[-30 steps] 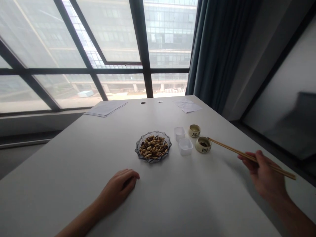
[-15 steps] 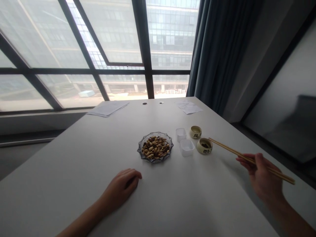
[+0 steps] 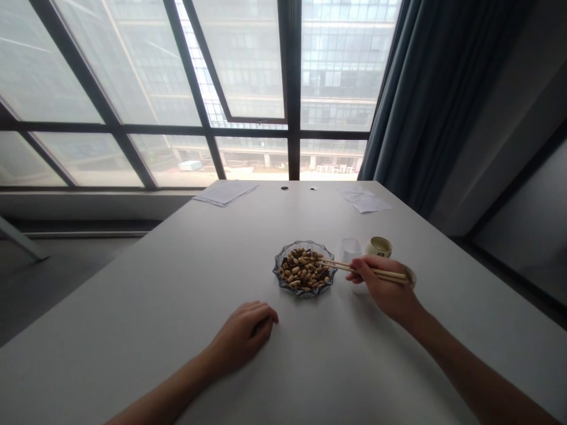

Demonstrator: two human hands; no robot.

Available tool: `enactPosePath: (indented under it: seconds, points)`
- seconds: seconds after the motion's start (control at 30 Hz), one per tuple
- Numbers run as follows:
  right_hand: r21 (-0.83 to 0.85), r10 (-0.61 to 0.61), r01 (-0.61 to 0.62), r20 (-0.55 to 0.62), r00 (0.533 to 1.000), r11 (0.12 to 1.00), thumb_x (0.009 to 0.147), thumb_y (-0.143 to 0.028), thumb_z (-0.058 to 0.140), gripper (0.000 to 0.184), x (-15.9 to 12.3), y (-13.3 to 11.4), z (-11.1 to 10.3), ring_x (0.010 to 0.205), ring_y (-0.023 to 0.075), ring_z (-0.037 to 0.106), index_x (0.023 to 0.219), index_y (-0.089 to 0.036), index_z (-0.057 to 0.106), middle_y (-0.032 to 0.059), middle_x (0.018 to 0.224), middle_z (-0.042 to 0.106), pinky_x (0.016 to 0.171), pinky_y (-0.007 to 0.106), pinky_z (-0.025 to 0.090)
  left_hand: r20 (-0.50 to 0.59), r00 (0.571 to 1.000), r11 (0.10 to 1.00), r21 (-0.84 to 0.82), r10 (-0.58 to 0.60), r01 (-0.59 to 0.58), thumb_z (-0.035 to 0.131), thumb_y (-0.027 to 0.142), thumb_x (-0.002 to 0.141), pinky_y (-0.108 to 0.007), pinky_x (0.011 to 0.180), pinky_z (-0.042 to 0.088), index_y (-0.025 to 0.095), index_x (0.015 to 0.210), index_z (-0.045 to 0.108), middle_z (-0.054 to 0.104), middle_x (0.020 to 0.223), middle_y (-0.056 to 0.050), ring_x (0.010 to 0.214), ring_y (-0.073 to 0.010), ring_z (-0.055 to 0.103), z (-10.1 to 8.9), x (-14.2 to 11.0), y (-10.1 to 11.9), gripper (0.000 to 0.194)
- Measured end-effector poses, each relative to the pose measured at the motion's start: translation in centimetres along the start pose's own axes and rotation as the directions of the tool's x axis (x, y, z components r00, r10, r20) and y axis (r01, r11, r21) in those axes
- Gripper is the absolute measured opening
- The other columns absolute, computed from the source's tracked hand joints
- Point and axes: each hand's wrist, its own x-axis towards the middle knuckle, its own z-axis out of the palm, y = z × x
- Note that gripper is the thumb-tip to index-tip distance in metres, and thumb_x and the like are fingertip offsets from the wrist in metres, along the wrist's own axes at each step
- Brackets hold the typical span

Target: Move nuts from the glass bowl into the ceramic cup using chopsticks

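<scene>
a dark-framed window (image 3: 250, 59) fills the upper left and upper middle of the frame, with a pale building beyond the glass. below it a white table (image 3: 199, 254) spreads through the middle and down to the bottom edge. a dark blue-grey curtain (image 3: 411, 106) hangs in folds at the upper right.

the left hand (image 3: 243, 333) lies on the tabletop at lower centre, relaxed and released, its fingers loosely bent. the right hand (image 3: 383, 289), right of centre, grasps a pair of wooden chopsticks (image 3: 390, 275) that slant leftward from it.

near the far edge of the table are a stack of paper sheets (image 3: 225, 192), left of the frame's middle line, and a creased paper sheet (image 3: 365, 199), to the right of it.

the scalloped glass bowl (image 3: 277, 270) sits just right of centre, below mid-height, above and to the right of the left hand. beside it, partly behind the right hand, stand a clear plastic container (image 3: 351, 249) and a cream ceramic cup (image 3: 380, 245) with a dark marking; a second cup (image 3: 413, 276) shows little more than its rim.

smallest are the mixed nuts (image 3: 303, 273) heaped in the bowl — the chopstick tips meet the right side of the heap, and whether they pinch a nut i cannot tell.
</scene>
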Motion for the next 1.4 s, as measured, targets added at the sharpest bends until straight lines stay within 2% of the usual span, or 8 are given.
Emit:
enactPosePath:
  seconds: [0.1, 0.3, 0.73, 0.9, 1.1, 1.23, 1.33, 1.4]
  points:
    - [-0.080, 0.024, -0.020, 0.045, 0.999, 0.997, 0.098, -0.055, 0.060, 0.045, 0.8, 0.0, 1.1, 0.071, 0.0234, 0.077, 0.085, -0.015, 0.078, 0.0100, 0.077, 0.078, 0.066, 0.030, 0.061, -0.007, 1.000, 1.000, -0.007, -0.001, 0.001, 0.048, 0.015, 0.095, -0.031, 0.084, 0.046, 0.022, 0.095, 0.069, 0.073, 0.090, -0.003, 0.088, -0.0205, 0.065, 0.0, 0.0, 0.1, 0.022]
    - [-0.199, 0.062, -0.049, 0.057, 0.996, 0.979, 0.098, -0.048, 0.060, 0.041, 0.7, -1.3, 1.0, 0.066, 0.0236, 0.075, 0.080, -0.016, 0.078, 0.0085, 0.072, 0.076, 0.060, 0.030, 0.056, 0.001, 1.000, 1.000, -0.025, 0.000, 0.000, 0.048, 0.015, 0.093, -0.032, 0.084, 0.045, 0.021, 0.094, 0.069, 0.073, 0.090, -0.004, 0.088, -0.0207, 0.064, 0.0, -0.1, 0.3, 0.022]
    - [-0.337, -0.156, 0.179, 0.092, 0.983, 0.924, 0.102, -0.050, 0.051, 0.049, -0.2, -1.8, 2.5, 0.061, 0.0200, 0.063, 0.068, -0.019, 0.069, 0.0073, 0.064, 0.069, 0.058, 0.029, 0.047, -0.012, 1.000, 1.000, -0.015, -0.005, 0.004, 0.049, 0.017, 0.093, -0.031, 0.083, 0.048, 0.022, 0.094, 0.071, 0.073, 0.090, -0.005, 0.087, -0.0210, 0.065, 0.0, 0.0, 0.3, 0.023]
    - [-0.359, -0.183, 0.206, 0.097, 0.978, 0.910, 0.103, -0.051, 0.050, 0.051, -0.3, -1.8, 2.4, 0.061, 0.0192, 0.060, 0.065, -0.020, 0.064, 0.0072, 0.065, 0.068, 0.059, 0.029, 0.045, -0.026, 1.000, 1.000, -0.006, -0.001, 0.001, 0.050, 0.015, 0.092, -0.030, 0.083, 0.047, 0.022, 0.094, 0.071, 0.073, 0.090, -0.004, 0.088, -0.0206, 0.065, 0.1, 0.0, 0.3, 0.023]
    - [-0.326, -0.177, 0.197, 0.088, 0.980, 0.925, 0.104, -0.048, 0.050, 0.047, -0.2, -1.4, 2.0, 0.066, 0.0211, 0.065, 0.073, -0.019, 0.070, 0.0079, 0.073, 0.072, 0.064, 0.032, 0.048, -0.022, 1.000, 1.000, -0.012, -0.007, 0.006, 0.050, 0.015, 0.091, -0.031, 0.083, 0.048, 0.022, 0.095, 0.072, 0.073, 0.091, -0.005, 0.088, -0.0209, 0.064, 0.1, 0.0, 0.3, 0.023]
    - [-0.282, -0.200, 0.192, 0.002, 0.980, 0.940, 0.103, -0.047, 0.054, 0.042, -0.3, -2.4, 1.2, 0.071, 0.0236, 0.071, 0.078, -0.021, 0.074, 0.0094, 0.079, 0.076, 0.066, 0.034, 0.054, -0.025, 1.000, 1.000, -0.015, -0.004, 0.004, 0.050, 0.016, 0.091, -0.031, 0.084, 0.048, 0.022, 0.095, 0.072, 0.074, 0.091, -0.005, 0.088, -0.0208, 0.065, 0.1, 0.0, 0.3, 0.023]
    - [-0.210, -0.199, 0.163, -0.162, 0.966, 0.964, 0.099, -0.049, 0.060, 0.035, -0.8, -3.9, -0.3, 0.073, 0.0245, 0.075, 0.083, -0.023, 0.078, 0.0089, 0.083, 0.078, 0.069, 0.035, 0.061, -0.022, 1.000, 1.000, -0.010, 0.000, 0.000, 0.050, 0.015, 0.092, -0.030, 0.084, 0.047, 0.022, 0.094, 0.071, 0.073, 0.090, -0.004, 0.088, -0.0207, 0.065, 0.1, 0.0, 0.3, 0.022]
    - [-0.163, -0.184, 0.139, -0.304, 0.935, 0.977, 0.097, -0.049, 0.064, 0.031, -1.6, -4.7, -1.9, 0.072, 0.0261, 0.077, 0.087, -0.024, 0.079, 0.0090, 0.084, 0.079, 0.070, 0.038, 0.064, -0.018, 1.000, 1.000, -0.009, 0.000, 0.000, 0.050, 0.015, 0.093, -0.030, 0.084, 0.047, 0.022, 0.094, 0.071, 0.073, 0.090, -0.004, 0.088, -0.0206, 0.065, 0.0, 0.0, 0.3, 0.022]
